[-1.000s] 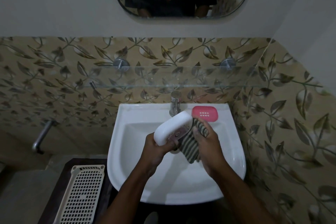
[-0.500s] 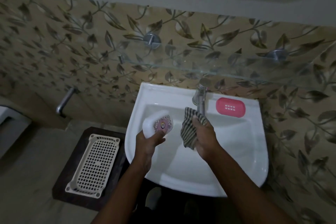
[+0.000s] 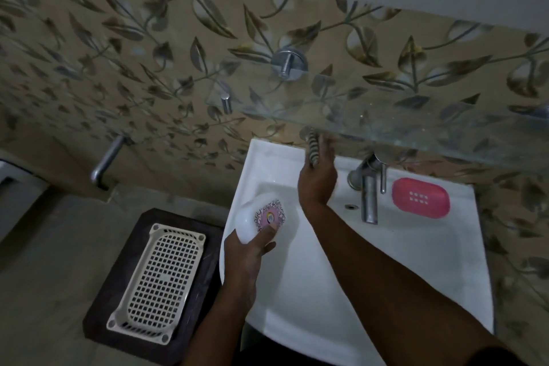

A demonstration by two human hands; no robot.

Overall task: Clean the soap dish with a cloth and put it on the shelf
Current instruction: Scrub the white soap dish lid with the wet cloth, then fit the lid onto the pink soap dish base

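My left hand [image 3: 248,249] grips a white soap dish [image 3: 261,215] with a pink patterned sticker, holding it over the left rim of the white sink [image 3: 416,261]. My right hand [image 3: 316,178] reaches toward the back of the sink, closed on a striped cloth [image 3: 312,147] that sits right under the front edge of the glass shelf [image 3: 386,125]. The far fingertips are blurred behind the glass. A pink soap dish part [image 3: 420,197] with small holes lies on the sink's back right ledge.
A chrome tap [image 3: 368,187] stands between my right hand and the pink piece. A beige perforated basket [image 3: 162,284] lies on a dark stool at lower left. A metal spout [image 3: 105,162] juts from the leaf-patterned tiled wall. Shelf brackets [image 3: 288,64] hold the glass.
The view has tilted down and left. My right hand moved the cloth off the dish and up to the shelf's edge. My left hand carried the white dish left, toward the sink's rim.
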